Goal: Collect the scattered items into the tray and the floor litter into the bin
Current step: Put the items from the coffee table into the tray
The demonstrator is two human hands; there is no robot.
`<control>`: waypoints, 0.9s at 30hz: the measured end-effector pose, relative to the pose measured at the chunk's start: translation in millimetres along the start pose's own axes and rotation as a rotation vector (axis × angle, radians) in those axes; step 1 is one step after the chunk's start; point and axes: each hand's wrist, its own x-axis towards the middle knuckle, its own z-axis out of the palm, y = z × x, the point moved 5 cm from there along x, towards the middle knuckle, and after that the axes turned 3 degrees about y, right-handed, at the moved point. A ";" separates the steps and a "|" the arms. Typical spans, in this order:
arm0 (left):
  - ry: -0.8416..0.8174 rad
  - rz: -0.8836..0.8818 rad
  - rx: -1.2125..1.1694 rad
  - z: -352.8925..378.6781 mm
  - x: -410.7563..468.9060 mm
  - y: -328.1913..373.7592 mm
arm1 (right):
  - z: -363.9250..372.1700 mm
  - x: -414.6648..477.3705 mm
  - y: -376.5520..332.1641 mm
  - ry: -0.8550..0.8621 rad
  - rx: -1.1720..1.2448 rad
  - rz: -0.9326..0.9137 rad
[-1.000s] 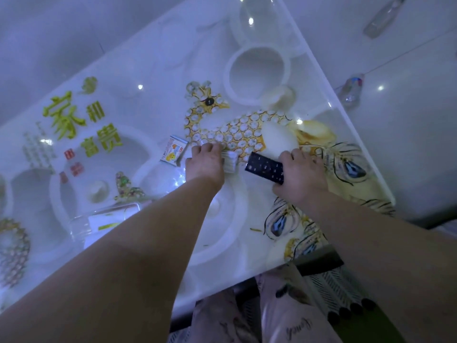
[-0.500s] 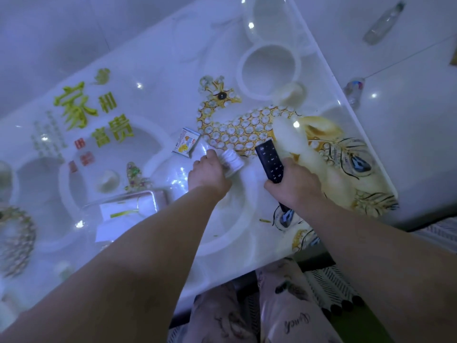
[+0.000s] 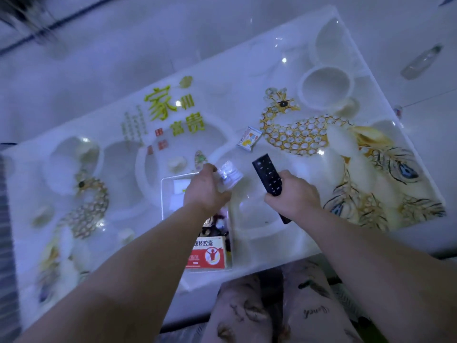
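Head view, collecting step: left hand (image 3: 205,191) pinches a clear-wrapped white packet (image 3: 228,175) over the transparent tray (image 3: 162,194); right hand (image 3: 291,196) grips the black remote (image 3: 268,178) beside it; next, probably, both go down into the tray; a small sachet (image 3: 249,139) lies uncollected on the surface (image 3: 235,78).

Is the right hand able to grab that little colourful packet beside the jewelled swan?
Probably not yet. The packet lies uncovered on the table, just beyond the right hand, but that hand's fingers are wrapped round the black remote, which likely needs putting down first.
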 end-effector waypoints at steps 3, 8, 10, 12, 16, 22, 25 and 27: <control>-0.018 -0.059 0.021 -14.5 -15.2 -37.3 | 10.9 -11.1 -22.4 -0.007 -0.014 -0.021; -0.132 -0.050 0.101 -17.2 -38.1 -78.7 | 24.1 -23.4 -51.0 -0.026 -0.047 -0.049; -0.176 0.000 0.119 -10.5 -42.4 -84.7 | 28.3 -25.8 -57.2 -0.025 -0.062 -0.050; -0.212 0.033 0.126 -1.7 -43.9 -84.1 | 30.7 -26.5 -60.0 -0.031 -0.073 -0.045; -0.231 0.092 0.152 16.8 -42.1 -68.4 | 34.4 -25.5 -60.1 -0.043 -0.061 -0.038; -0.225 0.128 0.194 39.4 -36.8 -49.2 | 40.6 -20.5 -53.8 -0.059 -0.040 -0.028; -0.289 0.095 0.136 46.5 -37.4 -46.2 | 41.8 -18.1 -50.8 -0.062 -0.029 -0.015; -0.324 0.064 0.112 46.5 -37.7 -49.9 | 42.3 -17.2 -51.2 -0.065 -0.025 -0.013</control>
